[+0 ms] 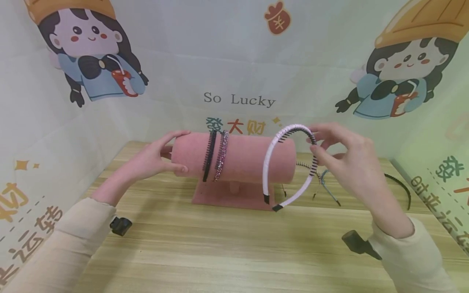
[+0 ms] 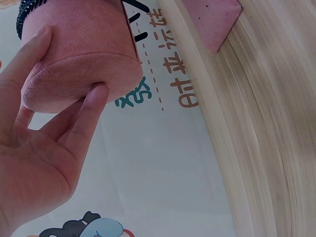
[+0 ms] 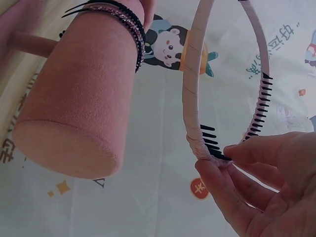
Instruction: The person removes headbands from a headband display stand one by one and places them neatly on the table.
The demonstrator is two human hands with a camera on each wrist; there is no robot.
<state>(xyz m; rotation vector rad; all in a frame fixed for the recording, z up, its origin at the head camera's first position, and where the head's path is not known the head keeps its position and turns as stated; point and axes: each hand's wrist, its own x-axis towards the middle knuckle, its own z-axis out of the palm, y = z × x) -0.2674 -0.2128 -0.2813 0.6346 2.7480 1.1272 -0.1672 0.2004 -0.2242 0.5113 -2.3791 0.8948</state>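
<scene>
A pink velvety headband stand [image 1: 249,156] with a thick horizontal roll and flat base stands on the table. My left hand [image 1: 155,160] grips the roll's left end, with fingers against the end face [image 2: 74,89]. Side by side on the roll's left part sit a black toothed headband [image 1: 209,156] and a glittery pink-purple headband [image 1: 222,156]. My right hand [image 1: 351,162] pinches a pale pink, cloth-wrapped headband [image 3: 191,94] with black inner teeth, its tips pointing down. This headband hangs upright before the roll's right end, apart from it in the right wrist view.
On the wooden table [image 1: 205,248], behind my right hand, lie several more headbands, among them a blue one [image 1: 331,193] and a black one [image 1: 404,187]. A printed cloth [image 1: 176,53] with cartoon figures hangs behind and at both sides.
</scene>
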